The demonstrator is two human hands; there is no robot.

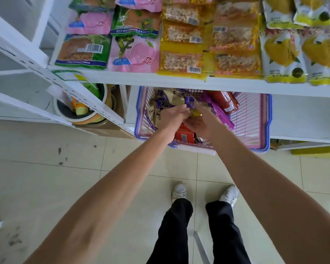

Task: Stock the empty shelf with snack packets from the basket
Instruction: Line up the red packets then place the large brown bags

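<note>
Purple packet was gripped in our left hand; right hand unclear to us. Shelf looked largely stocked; basket held more.

Shelf edge overhangs basket rear; front & R side open from above, upright post at L.

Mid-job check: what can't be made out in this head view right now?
1. Back of the basket: hidden under the shelf.
2. Whether the left hand or right hand grips a packet: fingers overlap among the wrappers.
3. The red packet: mostly covered by both hands.
4. The corn packets at right: cut off by the frame edge.
5. Packet print: blurred.
</note>
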